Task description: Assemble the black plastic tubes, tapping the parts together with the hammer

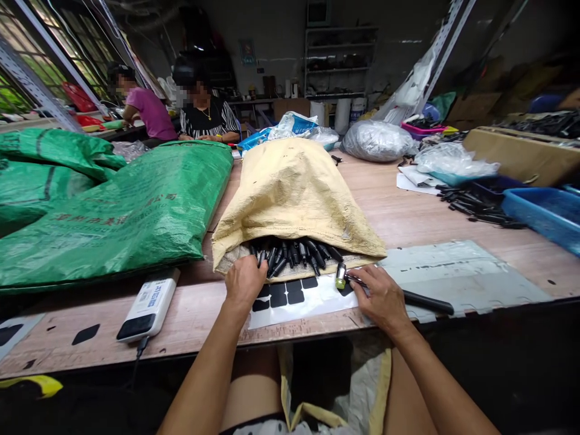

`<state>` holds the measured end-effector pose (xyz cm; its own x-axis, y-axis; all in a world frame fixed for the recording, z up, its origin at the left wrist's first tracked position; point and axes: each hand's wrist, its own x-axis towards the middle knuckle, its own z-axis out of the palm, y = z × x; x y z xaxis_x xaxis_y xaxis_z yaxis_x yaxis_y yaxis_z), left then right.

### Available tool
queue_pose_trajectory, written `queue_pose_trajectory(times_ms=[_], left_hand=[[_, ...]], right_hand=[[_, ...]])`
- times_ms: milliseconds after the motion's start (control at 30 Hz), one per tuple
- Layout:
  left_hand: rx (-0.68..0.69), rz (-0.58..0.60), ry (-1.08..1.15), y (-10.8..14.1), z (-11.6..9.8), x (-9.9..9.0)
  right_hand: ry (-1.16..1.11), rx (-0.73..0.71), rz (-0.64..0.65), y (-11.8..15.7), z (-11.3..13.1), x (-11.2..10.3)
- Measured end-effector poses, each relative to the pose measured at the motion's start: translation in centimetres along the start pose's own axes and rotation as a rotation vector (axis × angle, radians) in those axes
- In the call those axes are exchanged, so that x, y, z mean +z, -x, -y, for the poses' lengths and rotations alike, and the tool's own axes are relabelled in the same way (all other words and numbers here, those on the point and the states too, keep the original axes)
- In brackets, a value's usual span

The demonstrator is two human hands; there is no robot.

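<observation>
A yellow woven sack (299,187) lies on the table with its mouth facing me. Several black tubular parts (292,254) show inside the opening. My left hand (246,279) is at the left corner of the mouth, fingers bent round a black part at the edge of the pile. My right hand (379,294) grips a black-handled tool (428,302) with a metal and yellow-green head (341,276), just right of the mouth. Beneath both hands lies a white sheet with black squares (294,294).
Green sacks (136,211) lie at the left, with a white power bank (149,305) before them. A clear sheet (462,275), black parts (480,202) and a blue tray (544,211) are at the right. Two people sit across the table. An open sack (385,386) hangs at my lap.
</observation>
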<state>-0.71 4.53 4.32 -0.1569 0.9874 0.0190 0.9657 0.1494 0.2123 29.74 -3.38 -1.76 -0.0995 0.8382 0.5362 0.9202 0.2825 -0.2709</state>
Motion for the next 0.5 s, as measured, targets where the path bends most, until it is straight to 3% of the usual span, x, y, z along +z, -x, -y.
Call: queue_pose_trajectory(times_ms=[67, 133, 200, 267, 400, 500], left_hand=[[-0.022, 0.008, 0.032, 0.1, 0.3, -0.1], [0.031, -0.061, 0.109, 0.5, 0.8, -0.3], [0.162, -0.184, 0.236, 1.3, 1.2, -0.4], [0.327, -0.220, 0.377, 2.7, 1.0, -0.3], [0.610, 0.054, 0.502, 5.7, -0.9, 0.8], [0.681, 0.140, 0.469, 6.7, -2.2, 2.3]], right_hand=[[0.024, 0.011, -0.008, 0.1, 0.2, -0.1], [0.087, 0.055, -0.041, 0.2, 0.6, -0.3], [0.153, 0.101, -0.069, 0.3, 0.9, -0.5], [0.181, 0.116, -0.067, 0.3, 1.0, -0.5], [0.151, 0.114, -0.046, 0.3, 0.9, -0.5], [0.133, 0.135, -0.053, 0.3, 0.8, -0.4]])
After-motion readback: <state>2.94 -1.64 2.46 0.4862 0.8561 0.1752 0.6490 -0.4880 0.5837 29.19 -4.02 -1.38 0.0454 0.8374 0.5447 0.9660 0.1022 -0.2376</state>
